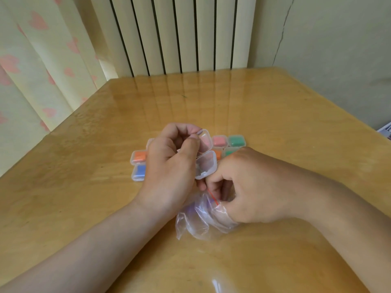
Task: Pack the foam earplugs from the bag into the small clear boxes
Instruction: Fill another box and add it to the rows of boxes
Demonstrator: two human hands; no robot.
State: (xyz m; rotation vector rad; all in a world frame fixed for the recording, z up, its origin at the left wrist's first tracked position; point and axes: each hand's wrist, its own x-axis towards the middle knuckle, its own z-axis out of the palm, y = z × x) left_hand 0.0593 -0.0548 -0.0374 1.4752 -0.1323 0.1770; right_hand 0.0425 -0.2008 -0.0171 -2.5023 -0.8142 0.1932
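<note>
My left hand [169, 166] holds a small clear box [205, 154] above the table, its hinged lid swung open and nothing visible inside. Just below it lies a crumpled clear plastic bag [196, 218] with a red seal line. My right hand [243, 187] has its fingers curled into the mouth of the bag; what they hold is hidden. Behind the hands, closed clear boxes hold earplugs: an orange one [138, 156], a blue one [138, 172], a pink one [220, 141] and a green one [237, 140].
The glossy wooden table [275, 115] stretches back to a white radiator [179, 34]. A curtain with pink hearts [31, 70] hangs at the left and a pale wall stands at the right.
</note>
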